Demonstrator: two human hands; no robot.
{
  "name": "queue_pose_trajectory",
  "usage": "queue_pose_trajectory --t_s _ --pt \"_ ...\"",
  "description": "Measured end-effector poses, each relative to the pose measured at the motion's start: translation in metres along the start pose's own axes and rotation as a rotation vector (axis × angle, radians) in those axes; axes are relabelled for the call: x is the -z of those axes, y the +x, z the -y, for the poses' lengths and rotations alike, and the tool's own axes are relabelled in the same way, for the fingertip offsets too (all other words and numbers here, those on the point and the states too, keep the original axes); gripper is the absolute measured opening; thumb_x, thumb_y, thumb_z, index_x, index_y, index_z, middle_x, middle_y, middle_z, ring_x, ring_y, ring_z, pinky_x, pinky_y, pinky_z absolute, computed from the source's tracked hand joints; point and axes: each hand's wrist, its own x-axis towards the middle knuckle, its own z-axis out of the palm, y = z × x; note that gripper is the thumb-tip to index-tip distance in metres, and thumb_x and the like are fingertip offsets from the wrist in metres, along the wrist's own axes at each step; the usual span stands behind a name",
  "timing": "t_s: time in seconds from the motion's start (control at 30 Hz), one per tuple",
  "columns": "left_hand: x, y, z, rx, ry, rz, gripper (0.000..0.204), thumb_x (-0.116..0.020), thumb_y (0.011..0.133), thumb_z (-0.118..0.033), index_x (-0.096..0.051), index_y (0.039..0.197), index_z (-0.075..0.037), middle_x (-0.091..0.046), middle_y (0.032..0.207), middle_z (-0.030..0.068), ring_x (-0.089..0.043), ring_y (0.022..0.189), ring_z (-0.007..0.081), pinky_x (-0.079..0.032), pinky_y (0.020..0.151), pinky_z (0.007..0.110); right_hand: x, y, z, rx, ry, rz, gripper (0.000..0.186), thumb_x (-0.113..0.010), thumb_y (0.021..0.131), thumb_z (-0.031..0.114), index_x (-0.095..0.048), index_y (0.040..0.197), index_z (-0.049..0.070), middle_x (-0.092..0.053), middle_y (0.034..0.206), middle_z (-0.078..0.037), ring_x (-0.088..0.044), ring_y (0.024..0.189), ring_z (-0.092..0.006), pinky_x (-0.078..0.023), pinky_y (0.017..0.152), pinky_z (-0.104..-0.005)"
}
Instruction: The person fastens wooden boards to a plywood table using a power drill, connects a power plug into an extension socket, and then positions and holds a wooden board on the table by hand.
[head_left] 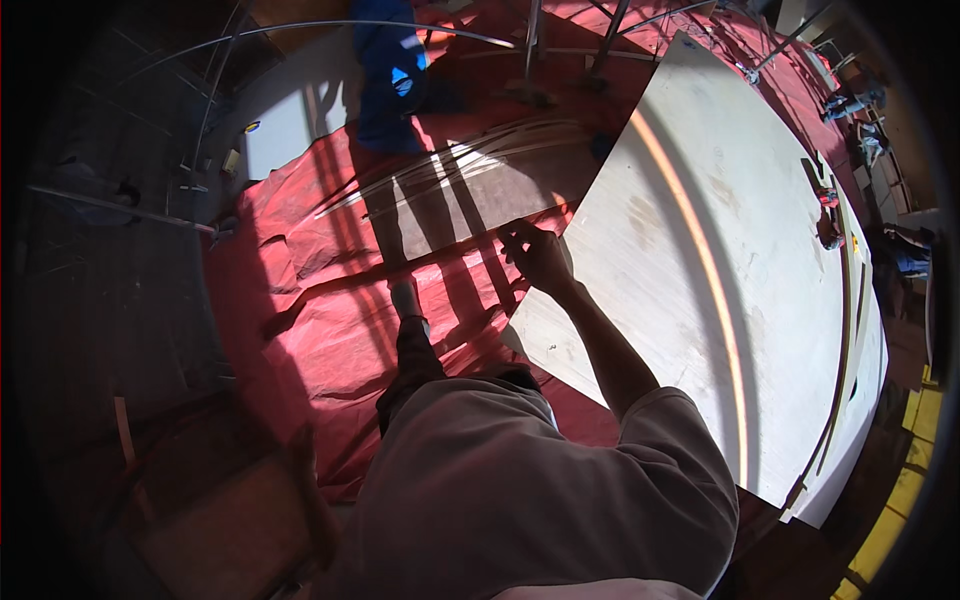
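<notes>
My right hand (537, 255) reaches forward over the near left edge of a large pale board (650, 260). Its fingers are bent inward, in deep shadow; what they hold, if anything, I cannot make out. Just past the fingertips lies a brownish sheet (480, 195) with several thin, long strips (480, 150) on it. My left hand (303, 450) hangs low at my left side, dark and smeared, so its fingers cannot be read. Below my right hand, a wrinkled red ground sheet (320, 290) shows sunlit patches and bar-shaped shadows.
Metal poles (531, 50) stand at the far side. A blue cloth (385, 80) hangs near a white panel (275, 135). Beyond the board's right edge are narrow dark strips (850, 320), tools (828, 215) and yellow blocks (900, 490). My foot (408, 300) is on the red sheet.
</notes>
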Motion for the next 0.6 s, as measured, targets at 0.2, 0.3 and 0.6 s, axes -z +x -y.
queue_pose_trajectory --t_s 0.2,0.3,0.6 --pt "0.068 0.327 -0.043 0.116 0.046 0.311 0.042 -0.052 0.092 -0.039 -0.065 0.115 -0.006 -0.066 0.110 0.0177 -0.061 0.104 0.0343 -0.046 0.093 0.041 0.074 -0.016 -0.046 -0.331 0.077 -0.769 0.036 -0.059 0.095 0.028 -0.061 0.072 0.000 -0.064 0.062 -0.008 -0.062 0.057 -0.0115 -0.046 0.054 -0.0251" --pt "0.072 0.477 -0.074 -0.620 0.157 0.211 0.038 -0.063 0.086 -0.033 -0.067 0.107 -0.002 -0.067 0.105 0.0184 -0.064 0.099 0.0322 -0.048 0.089 0.039 0.050 -0.010 -0.026 -0.246 -0.027 -0.964 0.025 -0.056 0.096 0.022 -0.064 0.086 0.000 -0.066 0.065 -0.008 -0.062 0.060 -0.0111 -0.046 0.056 -0.0252" --pt "-0.051 0.632 -0.550 -1.024 -0.065 0.593 0.048 -0.073 0.080 -0.026 -0.059 0.119 -0.001 -0.061 0.117 0.0204 -0.060 0.108 0.0323 -0.046 0.094 0.038 0.011 0.083 -0.029 -0.575 -0.002 -0.923 0.020 -0.055 0.095 0.015 -0.064 0.086 -0.001 -0.067 0.070 -0.008 -0.065 0.068 -0.0122 -0.050 0.062 -0.0260"
